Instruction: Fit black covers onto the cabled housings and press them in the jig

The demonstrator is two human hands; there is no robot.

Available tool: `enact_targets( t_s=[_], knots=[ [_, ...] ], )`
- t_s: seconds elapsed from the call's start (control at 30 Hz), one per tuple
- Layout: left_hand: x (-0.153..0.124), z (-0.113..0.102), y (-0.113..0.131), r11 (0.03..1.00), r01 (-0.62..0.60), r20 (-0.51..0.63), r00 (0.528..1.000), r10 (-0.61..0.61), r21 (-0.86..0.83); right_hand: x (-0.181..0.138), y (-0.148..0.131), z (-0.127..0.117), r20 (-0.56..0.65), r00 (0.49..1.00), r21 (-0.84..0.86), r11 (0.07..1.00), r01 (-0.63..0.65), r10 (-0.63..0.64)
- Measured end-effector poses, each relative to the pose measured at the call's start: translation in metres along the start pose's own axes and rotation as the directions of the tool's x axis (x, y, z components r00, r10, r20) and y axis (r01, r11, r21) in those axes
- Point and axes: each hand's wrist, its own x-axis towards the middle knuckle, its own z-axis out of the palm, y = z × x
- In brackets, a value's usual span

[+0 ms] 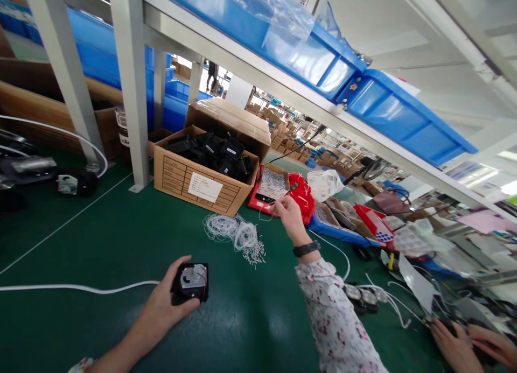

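My left hand (172, 289) is wrapped around a black square housing (190, 282) with a silver metal mechanism and a bit of red wire on its face, held low over the green table. A white cable (92, 290) runs from the left edge to this hand. My right hand (287, 214), fingertips pinched, is raised beside the red tray (254, 202). A thin pale cord (264, 218) loops down from its fingers; its other end is too fine to follow. Between the hands lie coiled clear cords (230, 227) and a small heap of little metal pins (254, 253).
Behind stands a cardboard box (202, 192) of black housings, next to a shelf post (131, 93). Blue bins (412, 114) sit on the shelf overhead. Another person's hands (456, 338) work at the lower right, near white cables and round lamps (365, 296).
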Motion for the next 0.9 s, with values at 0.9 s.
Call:
enact_targets(
  t_s=[0.9],
  knots=[
    [-0.002, 0.019, 0.018, 0.999, 0.010, 0.261, 0.965, 0.003, -0.051, -0.181, 0.082, -0.030, 0.144, 0.949, -0.410, 0.890, -0.201, 0.280]
  ],
)
